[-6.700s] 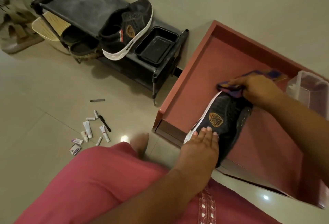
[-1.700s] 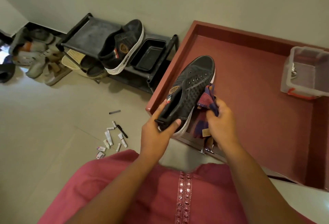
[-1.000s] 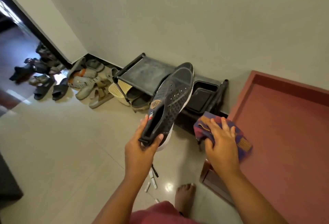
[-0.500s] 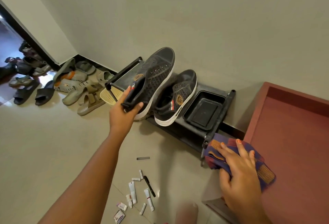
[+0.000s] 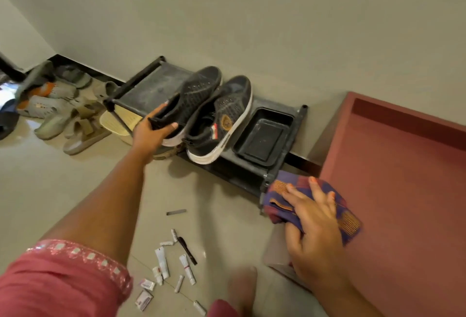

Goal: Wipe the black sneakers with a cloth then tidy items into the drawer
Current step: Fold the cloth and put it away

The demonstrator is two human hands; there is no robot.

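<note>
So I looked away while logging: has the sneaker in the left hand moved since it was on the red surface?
Yes. The sneaker now sits leftward on the black shoe rack, beside its pair, left hand gripping its heel.

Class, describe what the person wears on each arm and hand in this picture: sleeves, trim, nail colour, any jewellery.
The left arm has a pink sleeve ending above the elbow, edged with a band of shiny silver squares. The right arm shows no sleeve in view. The right hand has orange-painted nails. No rings, watch or bangles show on either arm or on the left hand.
</note>
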